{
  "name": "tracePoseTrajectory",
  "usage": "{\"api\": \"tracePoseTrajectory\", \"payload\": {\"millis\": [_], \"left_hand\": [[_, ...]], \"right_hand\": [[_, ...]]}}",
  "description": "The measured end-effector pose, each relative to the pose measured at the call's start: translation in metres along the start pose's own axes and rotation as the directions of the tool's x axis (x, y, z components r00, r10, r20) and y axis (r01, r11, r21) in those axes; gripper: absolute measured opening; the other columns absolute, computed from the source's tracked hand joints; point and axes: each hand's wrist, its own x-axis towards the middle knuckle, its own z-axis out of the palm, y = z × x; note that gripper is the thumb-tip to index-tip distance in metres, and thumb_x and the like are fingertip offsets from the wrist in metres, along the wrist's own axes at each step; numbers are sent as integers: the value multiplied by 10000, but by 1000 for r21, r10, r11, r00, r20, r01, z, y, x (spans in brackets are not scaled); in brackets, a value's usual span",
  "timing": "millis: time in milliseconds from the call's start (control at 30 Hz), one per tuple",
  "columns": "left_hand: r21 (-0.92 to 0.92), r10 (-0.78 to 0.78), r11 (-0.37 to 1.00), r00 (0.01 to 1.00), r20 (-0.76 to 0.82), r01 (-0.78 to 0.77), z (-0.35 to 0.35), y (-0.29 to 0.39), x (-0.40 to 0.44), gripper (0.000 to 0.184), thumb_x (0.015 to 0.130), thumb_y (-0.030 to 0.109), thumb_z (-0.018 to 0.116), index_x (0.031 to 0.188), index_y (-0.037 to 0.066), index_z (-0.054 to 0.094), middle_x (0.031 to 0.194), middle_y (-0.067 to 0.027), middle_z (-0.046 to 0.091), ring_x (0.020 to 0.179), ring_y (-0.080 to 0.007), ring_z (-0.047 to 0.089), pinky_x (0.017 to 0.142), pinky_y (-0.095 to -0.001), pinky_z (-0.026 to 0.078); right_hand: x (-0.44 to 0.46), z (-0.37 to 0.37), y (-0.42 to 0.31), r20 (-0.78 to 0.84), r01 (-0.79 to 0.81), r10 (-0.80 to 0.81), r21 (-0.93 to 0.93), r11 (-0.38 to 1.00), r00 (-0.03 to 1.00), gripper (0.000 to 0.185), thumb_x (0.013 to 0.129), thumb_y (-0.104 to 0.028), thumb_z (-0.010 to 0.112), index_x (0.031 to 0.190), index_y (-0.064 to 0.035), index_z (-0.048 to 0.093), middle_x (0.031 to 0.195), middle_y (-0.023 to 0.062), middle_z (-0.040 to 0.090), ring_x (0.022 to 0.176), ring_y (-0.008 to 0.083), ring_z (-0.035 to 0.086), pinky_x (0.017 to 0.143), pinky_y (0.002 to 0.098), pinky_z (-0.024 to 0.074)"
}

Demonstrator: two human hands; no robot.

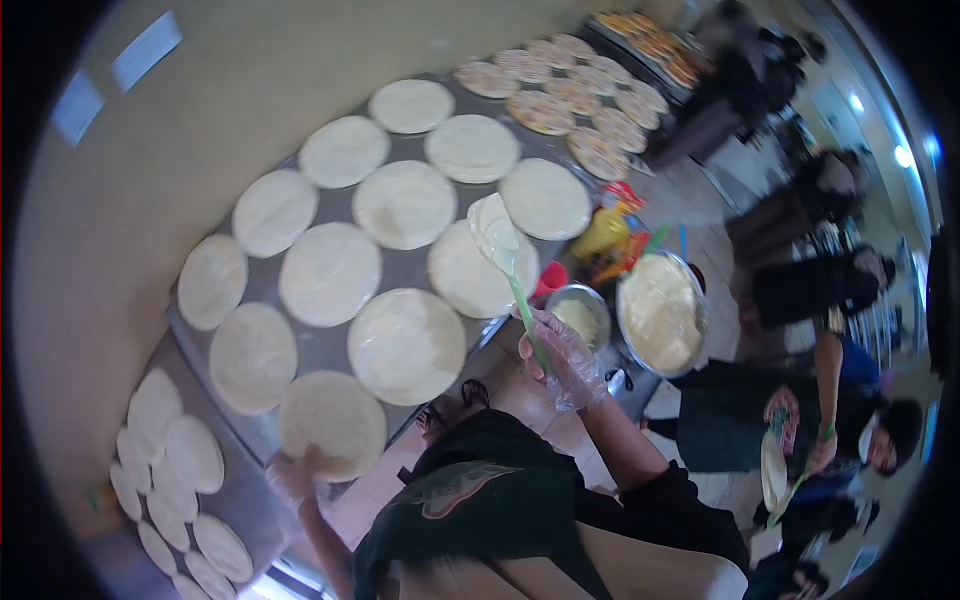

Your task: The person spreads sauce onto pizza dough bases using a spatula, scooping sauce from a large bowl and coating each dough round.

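My right hand (562, 358), in a clear plastic glove, is wrapped round the green handle of a spatula (521, 302). White creamy spread coats the spatula's blade, which is raised over a flat dough round (470, 275). My left hand (294, 478), also gloved, has its fingers at the near edge of another dough round (333, 425) at the metal table's edge. That hand seems to grip the rim; part of it is hard to make out. Several pale dough rounds lie in rows across the metal table (322, 268).
Topped rounds (572, 95) lie at the far end. To the right are a large bowl of creamy spread (660, 315), a smaller bowl (578, 320), a red cup (550, 280) and yellow packets (603, 232). A co-worker (800, 410) holds another spatula. More dough rounds (195, 455) lie lower left.
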Motion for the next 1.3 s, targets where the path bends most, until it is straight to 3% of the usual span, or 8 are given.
{"api": "tracePoseTrajectory", "payload": {"millis": [300, 367, 467, 533, 700, 767, 1033, 1300], "left_hand": [[-472, -30, 850, 916, 400, 234, -3, -23, 6, 635, 868, 199, 729, 1366, -64, 435, 1226, -182, 617, 1062, -246, 646, 875, -383, 556], [-788, -16, 482, 904, 428, 382, 1, -38, -2, 625, 908, 336, 684, 1372, -23, 467, 1128, -171, 644, 1010, -257, 645, 849, -361, 526], [-681, 378, 694, 923, 71, -232, 25, -123, 0, 676, 870, 378, 711, 1384, 14, 464, 1213, -200, 599, 1112, -327, 608, 932, -458, 504], [-304, 726, 444, 537, -429, -843, 38, -107, -30, 756, 807, 422, 773, 1384, 52, 453, 1246, -189, 547, 1161, -349, 567, 987, -541, 477], [-341, 691, 357, 491, -530, -870, 38, -69, -93, 780, 876, 370, 738, 1483, 126, 313, 1466, -163, 429, 1310, -348, 480, 1067, -494, 447], [236, 827, 498, 375, -418, -835, 23, -20, -123, 709, 964, 468, 566, 1518, 130, 281, 1434, -158, 478, 1309, -325, 492, 1069, -487, 453], [574, 869, 447, 183, -459, -686, 78, 50, -163, 699, 970, 475, 546, 1518, 129, 284, 1433, -157, 481, 1310, -321, 492, 1071, -487, 452], [830, 896, 382, -58, -441, -405, 135, 130, -166, 689, 976, 483, 523, 1518, 129, 288, 1432, -155, 485, 1312, -317, 491, 1073, -486, 452]], "right_hand": [[-97, -202, 46, -618, 205, -419, -388, 899, 665, 400, 999, -281, 567, 1282, -2, 526, 763, 35, 592, 549, 90, 522, 498, 238, 432], [-117, -250, 51, -638, 180, -478, -475, 861, 603, 378, 996, -260, 567, 1279, -11, 537, 763, 39, 595, 574, 99, 542, 528, 255, 460], [-129, -303, 46, -613, -442, -498, -789, 427, 613, 305, 971, -201, 552, 1266, -141, 602, 953, 167, 703, 892, 330, 693, 801, 453, 535], [-124, -347, 56, -466, -423, -532, -882, 209, 707, 316, 973, -201, 551, 1284, -159, 593, 942, 176, 698, 873, 345, 688, 790, 447, 539], [-97, -376, 28, -386, -448, -257, -857, -257, 886, 392, 979, -193, 488, 1363, -230, 558, 1052, 199, 686, 930, 374, 688, 781, 472, 549], [-98, -384, 22, -371, -426, -233, -867, -260, 899, 375, 1000, -191, 444, 1353, -215, 570, 1064, 190, 693, 922, 363, 693, 784, 470, 551], [-100, -420, 48, -292, -301, -92, -948, -106, 952, 319, 1012, -210, 490, 1309, -174, 602, 1074, 181, 708, 951, 329, 704, 814, 418, 556], [-107, -422, 67, -435, -333, 159, -360, 872, 886, 322, 982, -246, 624, 1260, -85, 605, 619, -28, 534, 477, 71, 467, 422, 242, 344]]}}
